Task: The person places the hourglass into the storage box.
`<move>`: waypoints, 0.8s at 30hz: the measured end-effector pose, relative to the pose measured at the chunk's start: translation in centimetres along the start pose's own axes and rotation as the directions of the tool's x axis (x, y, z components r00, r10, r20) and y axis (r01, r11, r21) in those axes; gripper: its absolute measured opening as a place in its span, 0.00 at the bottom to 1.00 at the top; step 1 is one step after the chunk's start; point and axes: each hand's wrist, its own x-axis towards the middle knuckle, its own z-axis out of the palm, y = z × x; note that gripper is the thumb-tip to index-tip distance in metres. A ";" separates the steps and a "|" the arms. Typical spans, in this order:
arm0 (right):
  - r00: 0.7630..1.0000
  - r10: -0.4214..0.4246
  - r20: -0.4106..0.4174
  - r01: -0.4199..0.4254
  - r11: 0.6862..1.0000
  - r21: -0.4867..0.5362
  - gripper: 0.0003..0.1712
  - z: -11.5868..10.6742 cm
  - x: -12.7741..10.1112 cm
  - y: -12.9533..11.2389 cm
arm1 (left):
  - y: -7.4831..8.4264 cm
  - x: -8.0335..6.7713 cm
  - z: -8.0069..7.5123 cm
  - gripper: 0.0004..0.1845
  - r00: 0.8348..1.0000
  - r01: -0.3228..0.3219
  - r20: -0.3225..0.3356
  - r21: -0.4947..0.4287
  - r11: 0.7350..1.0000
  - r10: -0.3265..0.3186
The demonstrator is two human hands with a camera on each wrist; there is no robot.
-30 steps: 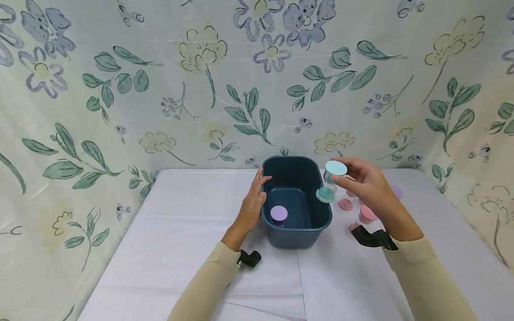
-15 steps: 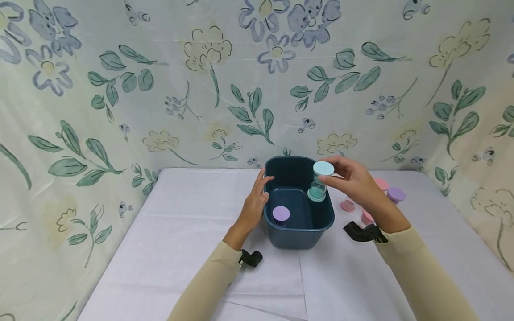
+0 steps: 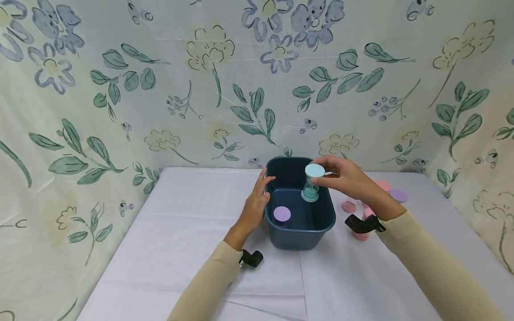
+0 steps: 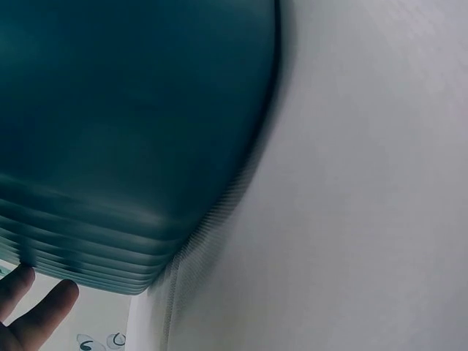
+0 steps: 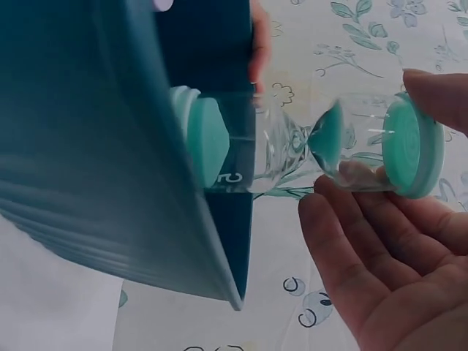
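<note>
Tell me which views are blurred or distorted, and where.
Head view: sharp, evenly lit, though the wall bows at the edges. Left wrist view: the bin wall is smeared into ghosted bands. Right wrist view: the bin's near wall is streaked; the hourglass in the right hand is only slightly soft.

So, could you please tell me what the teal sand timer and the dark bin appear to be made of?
The teal sand timer looks like a clear glass or plastic bulb, see-through with highlights, between matte teal end caps, probably plastic. The dark bin looks like moulded plastic: smooth, uniform teal-blue walls with a soft sheen and rounded corners.
</note>
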 end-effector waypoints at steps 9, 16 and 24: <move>0.998 -0.031 0.061 0.032 0.999 -0.012 0.28 0.2 1.1 0.7 | 0.1 0.0 0.0 0.26 1.000 0.001 -0.004 0.014 1.000 -0.001; 0.992 -0.031 0.119 0.033 0.999 -0.017 0.27 0.4 1.7 1.0 | 0.1 -0.1 -0.1 0.26 1.000 0.017 -0.001 0.015 1.000 -0.017; 0.987 -0.035 0.157 0.039 0.999 -0.023 0.26 0.5 2.3 1.3 | 0.0 -0.1 0.0 0.26 1.000 0.002 -0.003 0.013 1.000 -0.002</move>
